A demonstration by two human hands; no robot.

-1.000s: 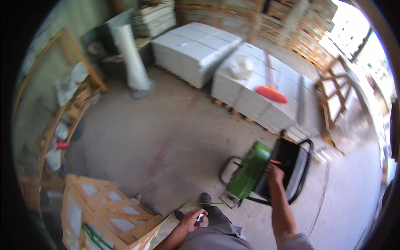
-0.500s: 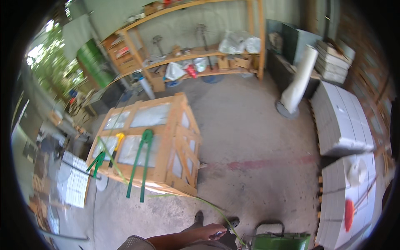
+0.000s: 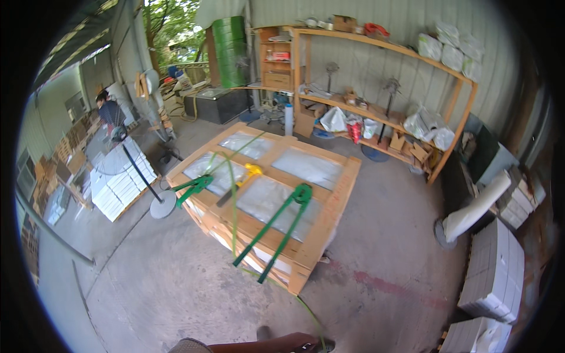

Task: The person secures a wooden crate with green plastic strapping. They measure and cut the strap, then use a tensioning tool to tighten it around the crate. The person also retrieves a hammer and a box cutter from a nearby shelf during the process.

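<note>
Our left hand (image 3: 299, 340) sits at the near edge, its grip too cropped to tell; beside it runs the green strap (image 3: 308, 309), trailing near the wooden crate (image 3: 279, 176).

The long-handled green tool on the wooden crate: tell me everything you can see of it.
The long-handled green tool has a compact, rounded head and two long, slim, straight handles spreading from it in a narrow V. It looks like painted metal. It lies slanted on top of the wooden crate, its head over a pale filled panel, its handle ends reaching past the near edge. A pale green strap runs close to those ends; whether they touch cannot be told.
</note>
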